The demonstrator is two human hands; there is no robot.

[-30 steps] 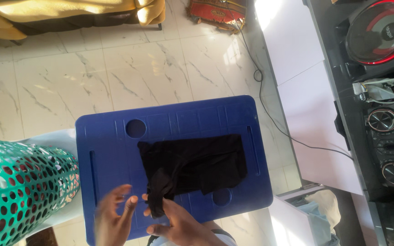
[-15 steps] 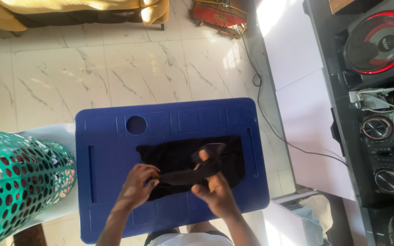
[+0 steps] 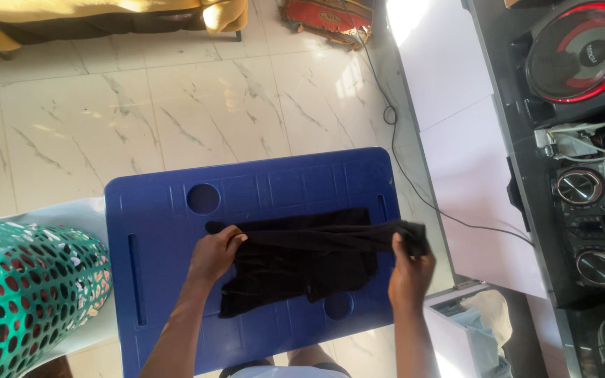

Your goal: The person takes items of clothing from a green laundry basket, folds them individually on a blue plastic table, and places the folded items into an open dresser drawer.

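A black garment (image 3: 295,262) lies spread on a blue plastic table (image 3: 155,210). My left hand (image 3: 215,253) grips the garment's upper left edge, pressing on the table. Near the table's right edge, my right hand (image 3: 411,269) is closed on the garment's other end. The cloth's top fold is stretched taut between the two hands, and the remaining cloth lies crumpled below it.
A green perforated basket (image 3: 26,294) stands at the left on a white chair (image 3: 78,210). Black speakers and audio gear (image 3: 582,140) fill the right side, with a black cable (image 3: 414,189) on the tiled floor. A yellow sofa (image 3: 106,14) is at the top.
My hands have moved apart from the garment's middle. The right hand pulled one end out to the table's right edge, the left shifted left, stretching the fold straight.
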